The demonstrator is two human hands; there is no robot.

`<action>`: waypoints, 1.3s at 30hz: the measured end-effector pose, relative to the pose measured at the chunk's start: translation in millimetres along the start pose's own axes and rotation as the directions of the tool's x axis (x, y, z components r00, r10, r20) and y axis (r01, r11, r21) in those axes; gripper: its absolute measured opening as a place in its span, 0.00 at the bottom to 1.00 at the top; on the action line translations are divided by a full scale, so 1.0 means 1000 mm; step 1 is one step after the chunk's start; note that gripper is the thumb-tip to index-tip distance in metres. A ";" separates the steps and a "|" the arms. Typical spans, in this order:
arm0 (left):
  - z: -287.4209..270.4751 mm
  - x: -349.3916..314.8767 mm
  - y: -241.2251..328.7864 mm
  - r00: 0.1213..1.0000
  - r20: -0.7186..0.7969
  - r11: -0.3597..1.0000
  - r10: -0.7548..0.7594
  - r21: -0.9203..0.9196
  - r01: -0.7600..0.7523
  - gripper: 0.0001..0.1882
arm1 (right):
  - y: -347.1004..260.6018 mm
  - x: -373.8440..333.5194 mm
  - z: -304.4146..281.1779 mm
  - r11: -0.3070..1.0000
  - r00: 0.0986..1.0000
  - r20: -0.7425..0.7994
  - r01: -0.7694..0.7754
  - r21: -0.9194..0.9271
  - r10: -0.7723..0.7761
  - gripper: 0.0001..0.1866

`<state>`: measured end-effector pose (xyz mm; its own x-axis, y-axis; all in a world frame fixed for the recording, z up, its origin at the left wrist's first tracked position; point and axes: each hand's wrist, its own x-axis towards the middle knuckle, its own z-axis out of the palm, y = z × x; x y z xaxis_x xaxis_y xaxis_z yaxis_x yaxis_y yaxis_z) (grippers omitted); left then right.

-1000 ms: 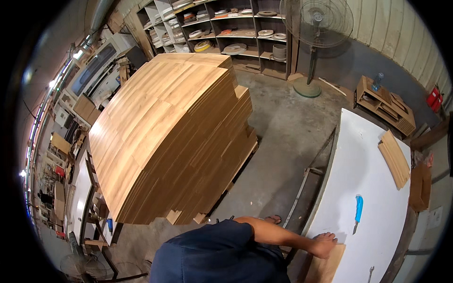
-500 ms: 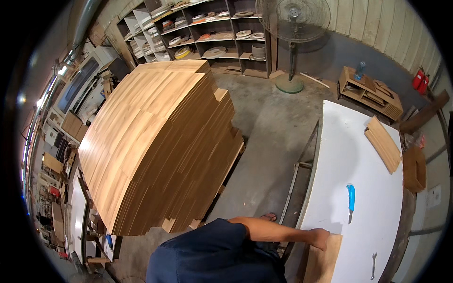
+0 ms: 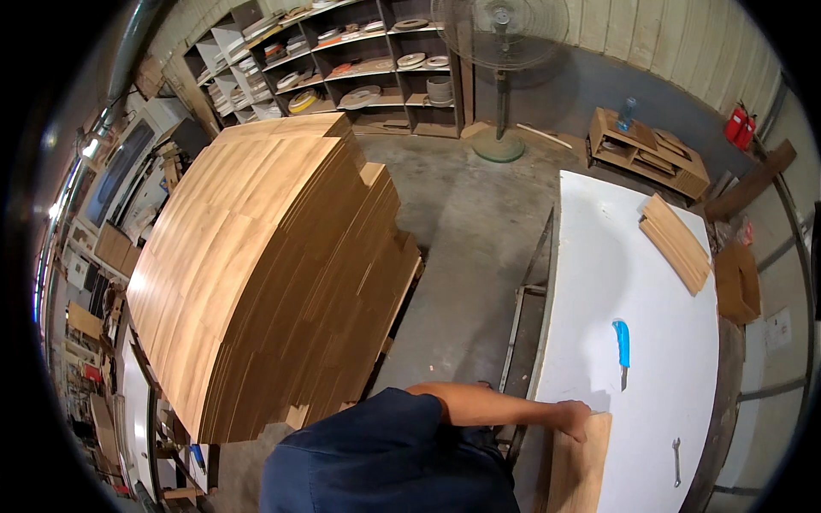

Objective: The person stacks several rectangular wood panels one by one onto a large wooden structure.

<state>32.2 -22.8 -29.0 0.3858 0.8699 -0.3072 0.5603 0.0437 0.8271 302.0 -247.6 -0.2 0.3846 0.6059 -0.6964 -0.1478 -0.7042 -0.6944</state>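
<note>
My left hand [image 3: 571, 419] is closed on the far end of a light-brown wooden board [image 3: 580, 466], which lies along the near left edge of a white-topped table [image 3: 658, 342]. The fingers are curled and partly hidden. My left arm reaches across to the right from a dark blue sleeve. Beyond the board, a blue-handled utility knife [image 3: 623, 346] lies on the white top with its blade out. A metal wrench [image 3: 676, 462] lies to the board's right. My right hand is out of view.
A tall stack of wood-grain panels [image 3: 222, 231] stands at left. Several wooden strips [image 3: 676, 244] lie at the table's far end. Shelves with rolls [image 3: 368, 64], a standing fan [image 3: 501, 85] and a low wooden cabinet [image 3: 646, 154] stand at the back.
The whole view has shifted, so the room and table appear further left and the table slightly higher. My left hand stays closed at the same end of the board.
</note>
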 end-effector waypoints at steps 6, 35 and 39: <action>-0.024 -0.004 0.015 0.993 0.116 0.998 -0.011 -0.063 0.019 0.29 | 0.005 -0.007 0.000 0.891 0.884 0.190 0.448 -0.079 -0.428 0.36; -0.047 -0.001 0.033 0.901 0.396 0.897 -0.177 -0.313 0.314 0.29 | -0.031 -0.035 0.047 0.976 0.996 -0.076 0.061 0.211 -0.046 0.39; -0.046 0.000 0.035 0.899 0.375 0.915 -0.224 -0.237 0.327 0.32 | -0.012 -0.027 0.033 0.898 0.971 -0.238 0.138 0.418 -0.038 0.40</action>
<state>18.0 1.2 21.4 0.4966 0.5882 -0.6383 0.4651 0.4406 0.7678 263.9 -243.4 20.6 0.5954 0.5271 -0.6063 -0.4604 -0.3946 -0.7952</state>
